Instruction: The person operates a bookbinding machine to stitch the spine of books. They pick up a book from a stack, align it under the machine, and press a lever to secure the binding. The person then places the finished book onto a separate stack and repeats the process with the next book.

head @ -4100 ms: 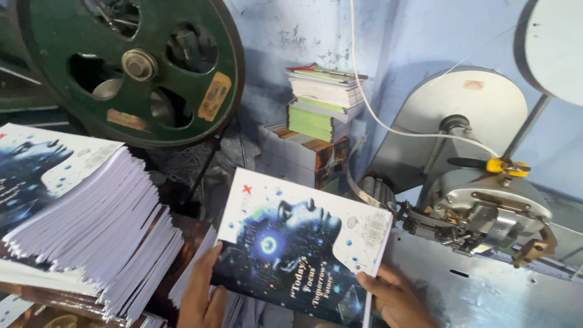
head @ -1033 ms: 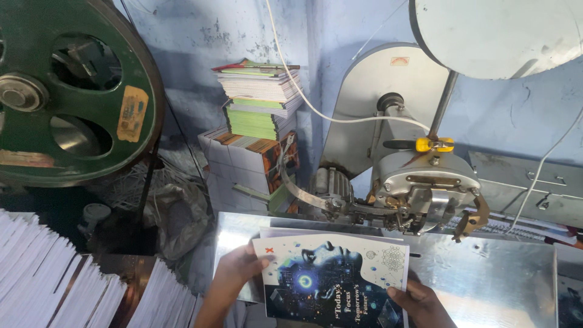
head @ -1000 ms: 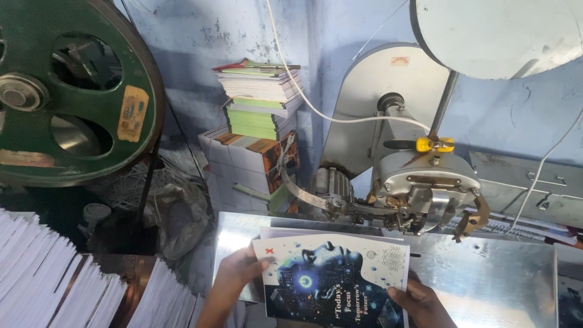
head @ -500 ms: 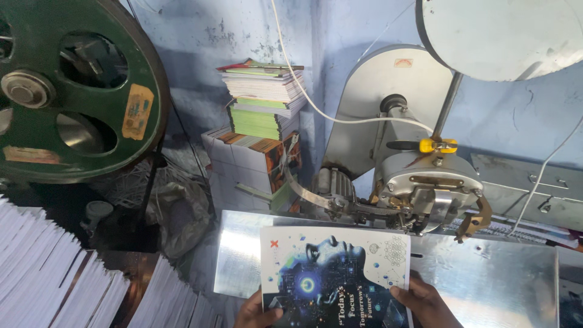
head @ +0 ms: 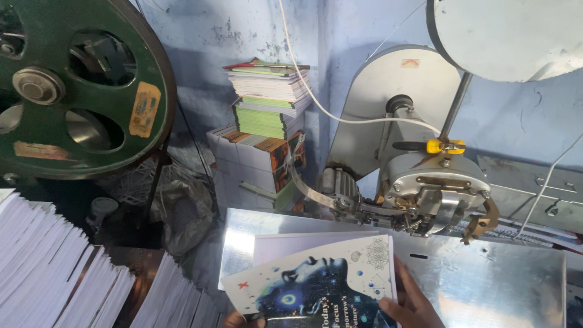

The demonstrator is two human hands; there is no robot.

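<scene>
— Since half a second ago the booklet (head: 316, 285) has tilted and slid lower on the steel bench (head: 486, 285).

— Hands?

— Right hand (head: 410, 300) grips its right edge; left hand (head: 243, 319) pinches the bottom corner, barely visible.

— Square the spine toward the stitcher head (head: 437, 194), fingers clear.

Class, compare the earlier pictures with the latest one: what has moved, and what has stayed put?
The blue-and-white covered booklet, held by both hands, went right onto the shiny metal table and now tilts. The left hand slid to its bottom edge; the right hand still grips. The grey stitching machine stayed.
</scene>
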